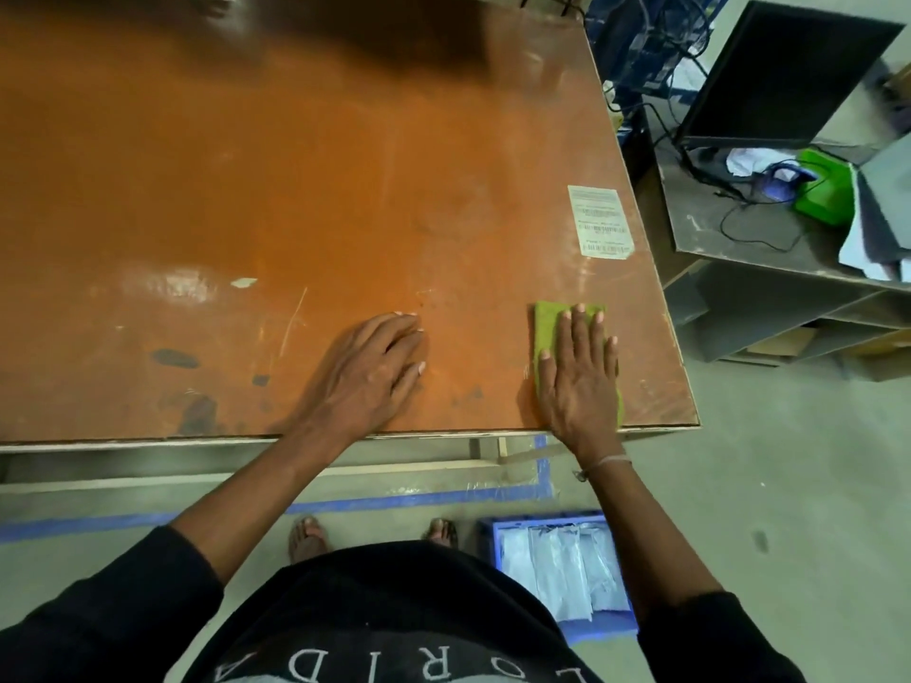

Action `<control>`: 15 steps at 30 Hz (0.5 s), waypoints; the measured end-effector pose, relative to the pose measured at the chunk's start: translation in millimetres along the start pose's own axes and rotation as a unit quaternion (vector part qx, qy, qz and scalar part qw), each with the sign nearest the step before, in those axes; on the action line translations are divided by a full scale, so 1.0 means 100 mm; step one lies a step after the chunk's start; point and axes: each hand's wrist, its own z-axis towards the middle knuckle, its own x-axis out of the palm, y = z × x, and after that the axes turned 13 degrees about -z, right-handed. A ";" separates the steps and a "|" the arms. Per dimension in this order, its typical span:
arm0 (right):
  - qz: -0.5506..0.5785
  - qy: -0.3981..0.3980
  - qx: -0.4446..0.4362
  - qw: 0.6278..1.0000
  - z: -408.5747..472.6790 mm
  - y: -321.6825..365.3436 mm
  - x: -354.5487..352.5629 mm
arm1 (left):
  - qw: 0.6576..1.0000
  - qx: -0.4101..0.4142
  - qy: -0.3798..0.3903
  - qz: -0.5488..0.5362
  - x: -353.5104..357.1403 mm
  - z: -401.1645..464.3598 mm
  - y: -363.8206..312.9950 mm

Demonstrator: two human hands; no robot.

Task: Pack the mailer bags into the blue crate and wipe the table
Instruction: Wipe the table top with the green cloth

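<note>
My right hand (579,382) lies flat with straight fingers on a green cloth (548,323), pressing it onto the orange-brown table (296,199) near the front right corner. My left hand (374,372) rests flat on the bare tabletop to the left of the cloth, fingers straight. On the floor by my right foot stands the blue crate (485,539), holding silvery-white mailer bags (567,569).
A white shipping label (599,221) is stuck to the table near its right edge. A grey side desk (739,239) at the right carries a dark monitor (784,76), cables and a green device (823,189). Blue tape lines (394,500) mark the floor.
</note>
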 end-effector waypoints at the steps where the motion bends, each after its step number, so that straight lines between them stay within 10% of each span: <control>1: -0.001 -0.009 0.004 1.000 -0.08 0.09 -0.01 | 1.000 -0.002 0.002 -0.008 -0.01 0.01 0.01; 7: 0.013 -0.020 -0.136 0.990 0.21 0.31 -0.05 | 0.999 0.024 0.036 -0.015 -0.13 0.07 0.13; 15: -0.003 -0.007 0.080 0.997 0.11 0.24 0.01 | 0.998 0.049 0.034 0.003 -0.28 0.30 0.42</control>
